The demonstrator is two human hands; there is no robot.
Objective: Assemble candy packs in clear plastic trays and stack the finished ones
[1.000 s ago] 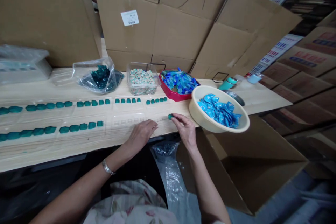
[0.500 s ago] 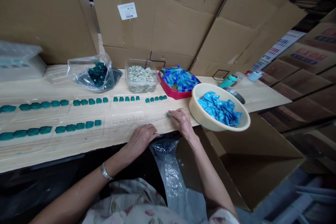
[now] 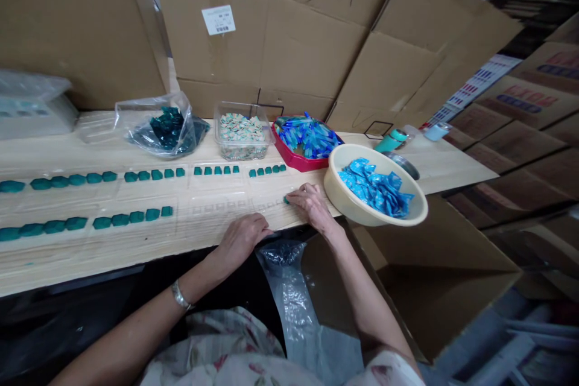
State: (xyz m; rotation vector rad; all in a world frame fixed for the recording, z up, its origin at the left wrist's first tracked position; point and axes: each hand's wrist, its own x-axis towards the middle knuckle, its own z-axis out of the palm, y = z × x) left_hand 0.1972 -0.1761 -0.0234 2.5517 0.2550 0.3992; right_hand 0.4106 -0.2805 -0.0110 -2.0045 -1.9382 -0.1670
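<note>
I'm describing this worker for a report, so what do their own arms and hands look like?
The left hand and right hand are bare, with no gloves, and the forearms are uncovered. A silver bracelet circles the left wrist. A short sleeve of a pale top printed with flowers ends above the right elbow.

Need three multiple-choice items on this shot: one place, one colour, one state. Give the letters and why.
1. The small teal piece at the right hand's fingertips lies:
A in a paper bag
B on a clear plastic tray
C on the floor

2. The sachets in the cream basin are:
A red
B white
C blue

3. The cardboard box beside the right arm is:
A open-topped
B taped shut
C wrapped in plastic

B: the piece sits on the tray at the fingertips.
C: the basin's sachets show blue.
A: the box's inside shows from above.
</note>
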